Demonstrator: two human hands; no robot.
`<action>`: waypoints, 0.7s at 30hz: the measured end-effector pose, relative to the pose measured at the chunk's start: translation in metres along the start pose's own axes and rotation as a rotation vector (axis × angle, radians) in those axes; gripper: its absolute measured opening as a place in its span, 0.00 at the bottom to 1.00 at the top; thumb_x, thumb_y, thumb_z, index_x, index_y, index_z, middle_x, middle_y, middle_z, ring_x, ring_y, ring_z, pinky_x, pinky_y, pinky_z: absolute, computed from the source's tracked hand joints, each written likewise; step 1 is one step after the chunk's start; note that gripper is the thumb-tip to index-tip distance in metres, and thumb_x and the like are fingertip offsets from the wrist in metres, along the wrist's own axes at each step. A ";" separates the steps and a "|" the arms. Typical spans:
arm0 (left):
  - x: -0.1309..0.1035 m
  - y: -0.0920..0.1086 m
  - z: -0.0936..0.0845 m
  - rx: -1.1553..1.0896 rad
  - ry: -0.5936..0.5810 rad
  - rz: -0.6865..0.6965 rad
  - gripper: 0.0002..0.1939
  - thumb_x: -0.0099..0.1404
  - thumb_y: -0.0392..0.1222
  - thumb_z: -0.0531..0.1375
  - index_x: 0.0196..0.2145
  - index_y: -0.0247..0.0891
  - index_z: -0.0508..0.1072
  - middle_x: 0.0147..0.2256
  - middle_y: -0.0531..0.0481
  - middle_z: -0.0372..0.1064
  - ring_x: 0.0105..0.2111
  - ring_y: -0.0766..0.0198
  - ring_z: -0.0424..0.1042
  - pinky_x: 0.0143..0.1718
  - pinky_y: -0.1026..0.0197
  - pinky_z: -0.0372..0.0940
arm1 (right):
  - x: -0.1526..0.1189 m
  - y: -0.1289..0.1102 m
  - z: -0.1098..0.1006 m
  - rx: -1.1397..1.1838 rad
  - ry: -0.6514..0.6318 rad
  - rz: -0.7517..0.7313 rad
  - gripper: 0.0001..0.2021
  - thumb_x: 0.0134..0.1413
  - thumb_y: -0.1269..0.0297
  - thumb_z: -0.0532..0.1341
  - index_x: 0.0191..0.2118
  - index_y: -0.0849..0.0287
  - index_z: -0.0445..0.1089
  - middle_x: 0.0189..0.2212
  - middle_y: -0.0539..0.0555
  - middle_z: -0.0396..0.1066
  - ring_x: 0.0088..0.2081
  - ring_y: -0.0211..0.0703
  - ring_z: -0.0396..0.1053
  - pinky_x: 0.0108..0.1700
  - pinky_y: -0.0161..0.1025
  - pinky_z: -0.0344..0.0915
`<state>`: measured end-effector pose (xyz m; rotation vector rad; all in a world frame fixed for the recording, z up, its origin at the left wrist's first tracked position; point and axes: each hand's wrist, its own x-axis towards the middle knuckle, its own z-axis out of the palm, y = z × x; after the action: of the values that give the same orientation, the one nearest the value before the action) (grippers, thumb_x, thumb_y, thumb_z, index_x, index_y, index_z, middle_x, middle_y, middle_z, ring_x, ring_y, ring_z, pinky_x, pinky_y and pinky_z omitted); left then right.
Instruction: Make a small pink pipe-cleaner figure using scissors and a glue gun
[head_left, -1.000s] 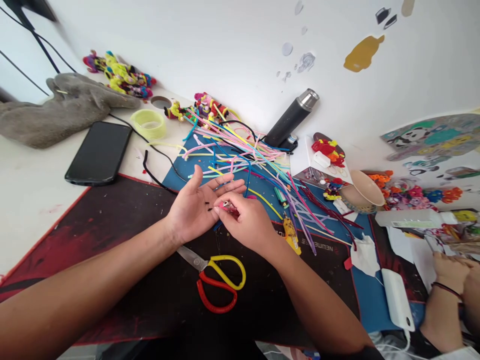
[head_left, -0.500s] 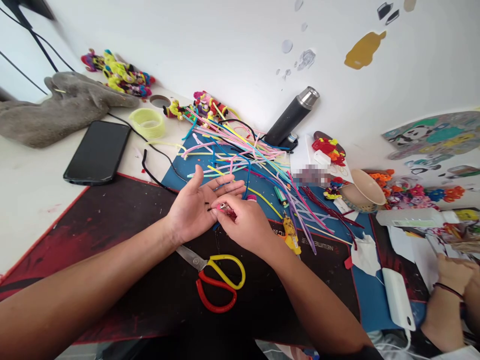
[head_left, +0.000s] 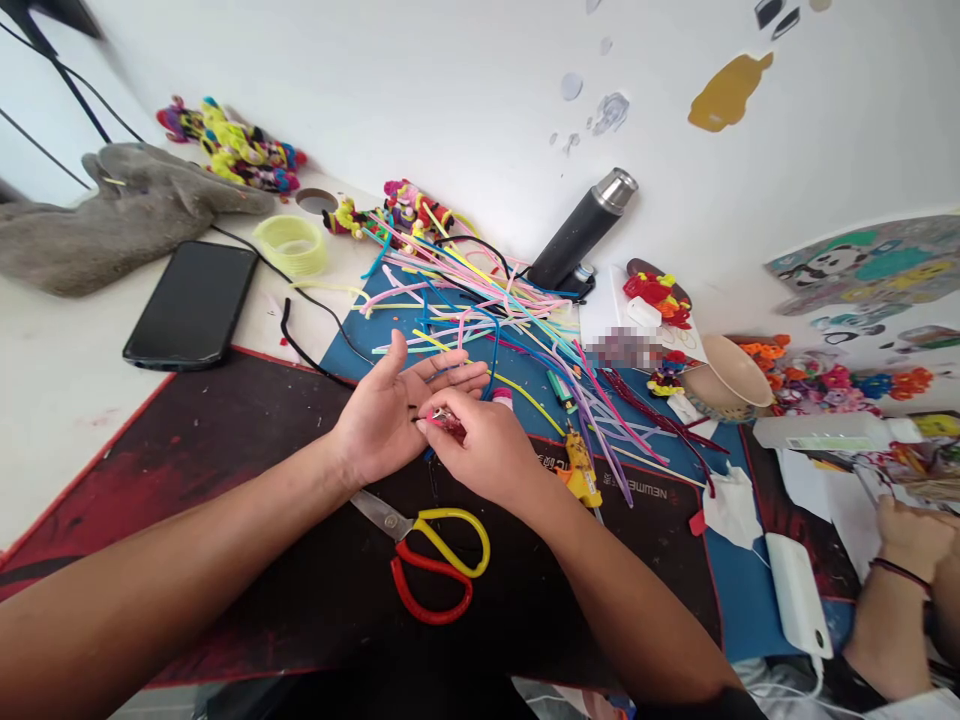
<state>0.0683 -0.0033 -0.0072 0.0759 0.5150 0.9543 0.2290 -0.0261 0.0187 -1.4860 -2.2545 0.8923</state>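
Note:
My left hand (head_left: 390, 420) is palm up, its fingers stretched out. Tiny black bits (head_left: 414, 412) lie on that palm. Pinched in my right hand (head_left: 487, 450) is a small red object with a shiny metal tip (head_left: 448, 422), partly hidden by the fingers; I cannot make out its kind. Its tip end is over the left palm, close to the black bits. Below the hands, large scissors (head_left: 431, 555) with one yellow and one red handle rest on the dark mat (head_left: 300, 600), their blades partly under my left wrist.
Coloured pipe cleaners (head_left: 480, 300) are heaped behind my hands. A yellow glue gun (head_left: 581, 470) lies right of them, near a black thermos (head_left: 585, 230) and a bowl (head_left: 724, 385). A phone (head_left: 191, 305) lies left. At far right is another person's arm (head_left: 896, 600) beside a white power bank (head_left: 799, 595).
My right hand has shifted very slightly with the red object. The left hand stays nearly still, and the camera view has moved a little.

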 end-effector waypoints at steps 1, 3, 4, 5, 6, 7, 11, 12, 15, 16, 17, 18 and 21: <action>0.000 0.000 0.000 -0.002 -0.001 0.000 0.41 0.80 0.71 0.51 0.51 0.27 0.83 0.58 0.26 0.80 0.59 0.43 0.80 0.63 0.47 0.74 | 0.000 0.000 0.000 -0.002 0.001 0.000 0.05 0.70 0.63 0.68 0.49 0.53 0.80 0.37 0.51 0.85 0.37 0.47 0.79 0.40 0.40 0.63; 0.001 -0.001 -0.001 -0.009 -0.008 0.002 0.41 0.80 0.71 0.52 0.52 0.26 0.83 0.59 0.25 0.80 0.59 0.42 0.80 0.63 0.47 0.73 | 0.000 -0.001 0.000 -0.010 -0.001 -0.003 0.05 0.70 0.63 0.68 0.48 0.52 0.80 0.36 0.51 0.85 0.36 0.47 0.79 0.39 0.40 0.62; 0.001 -0.001 -0.001 -0.014 -0.013 0.004 0.41 0.80 0.71 0.52 0.52 0.26 0.83 0.59 0.25 0.80 0.59 0.42 0.80 0.63 0.47 0.73 | 0.000 -0.002 -0.001 -0.013 0.001 -0.005 0.04 0.70 0.63 0.67 0.47 0.52 0.80 0.36 0.51 0.85 0.36 0.46 0.79 0.39 0.40 0.62; 0.001 0.000 -0.001 -0.017 -0.017 0.003 0.41 0.80 0.71 0.51 0.52 0.26 0.83 0.58 0.25 0.80 0.59 0.42 0.80 0.63 0.47 0.74 | 0.001 -0.002 -0.002 -0.013 0.005 -0.008 0.04 0.71 0.63 0.67 0.47 0.52 0.80 0.36 0.50 0.85 0.35 0.46 0.78 0.39 0.39 0.62; 0.000 0.000 -0.001 -0.019 -0.021 0.000 0.41 0.81 0.71 0.50 0.52 0.27 0.83 0.58 0.25 0.80 0.59 0.43 0.80 0.62 0.48 0.74 | 0.001 -0.002 -0.002 -0.009 0.015 -0.010 0.04 0.71 0.64 0.66 0.46 0.52 0.80 0.36 0.50 0.85 0.35 0.46 0.78 0.39 0.39 0.63; 0.000 0.001 0.000 -0.019 -0.024 -0.006 0.42 0.81 0.70 0.48 0.52 0.27 0.83 0.58 0.26 0.80 0.58 0.43 0.81 0.61 0.48 0.75 | 0.001 -0.002 -0.003 -0.004 0.028 -0.012 0.04 0.71 0.64 0.66 0.46 0.52 0.80 0.36 0.50 0.85 0.35 0.45 0.78 0.38 0.39 0.63; -0.002 0.003 0.001 -0.012 -0.024 -0.022 0.42 0.83 0.68 0.44 0.52 0.28 0.83 0.55 0.28 0.82 0.56 0.45 0.82 0.56 0.50 0.77 | 0.003 -0.001 -0.006 -0.006 0.107 -0.009 0.03 0.70 0.64 0.66 0.45 0.51 0.79 0.38 0.50 0.85 0.34 0.45 0.78 0.37 0.39 0.64; -0.002 0.003 0.001 -0.012 -0.025 -0.022 0.41 0.83 0.68 0.44 0.52 0.28 0.83 0.55 0.28 0.82 0.56 0.45 0.82 0.55 0.50 0.77 | 0.004 -0.001 -0.006 -0.003 0.115 -0.010 0.03 0.70 0.65 0.66 0.45 0.51 0.78 0.39 0.50 0.85 0.35 0.46 0.79 0.38 0.39 0.64; -0.003 0.003 0.002 -0.010 -0.020 -0.021 0.41 0.83 0.68 0.45 0.52 0.28 0.83 0.55 0.29 0.83 0.57 0.44 0.82 0.55 0.49 0.77 | 0.004 -0.002 -0.005 0.011 0.084 -0.022 0.04 0.71 0.65 0.65 0.46 0.50 0.78 0.41 0.49 0.86 0.38 0.46 0.80 0.41 0.39 0.67; -0.003 0.003 0.002 -0.007 -0.013 -0.020 0.41 0.83 0.68 0.45 0.52 0.28 0.83 0.55 0.29 0.82 0.57 0.44 0.82 0.56 0.49 0.77 | 0.004 -0.002 -0.005 0.003 0.071 -0.025 0.04 0.71 0.65 0.65 0.46 0.50 0.79 0.41 0.49 0.86 0.38 0.46 0.81 0.41 0.39 0.67; -0.003 0.003 0.002 -0.003 -0.005 -0.020 0.41 0.83 0.68 0.45 0.52 0.28 0.83 0.55 0.29 0.82 0.57 0.44 0.82 0.56 0.49 0.77 | 0.004 -0.003 -0.004 -0.012 0.061 -0.028 0.05 0.72 0.64 0.65 0.46 0.50 0.79 0.40 0.50 0.86 0.39 0.46 0.81 0.41 0.39 0.67; -0.003 0.003 0.002 0.002 0.003 -0.020 0.41 0.83 0.68 0.45 0.52 0.28 0.83 0.55 0.29 0.82 0.57 0.44 0.81 0.57 0.48 0.77 | 0.004 -0.003 -0.004 -0.029 0.058 -0.030 0.05 0.72 0.64 0.65 0.46 0.51 0.79 0.40 0.50 0.86 0.39 0.47 0.81 0.41 0.40 0.66; -0.003 0.002 0.003 0.010 0.018 -0.017 0.42 0.83 0.69 0.45 0.53 0.28 0.83 0.56 0.29 0.82 0.58 0.44 0.81 0.59 0.48 0.76 | 0.004 -0.003 -0.004 -0.055 0.057 -0.034 0.06 0.72 0.64 0.65 0.48 0.51 0.81 0.41 0.51 0.86 0.39 0.48 0.82 0.41 0.40 0.66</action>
<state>0.0662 -0.0041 -0.0029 0.0720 0.5368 0.9363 0.2271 -0.0223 0.0234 -1.4732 -2.2733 0.7740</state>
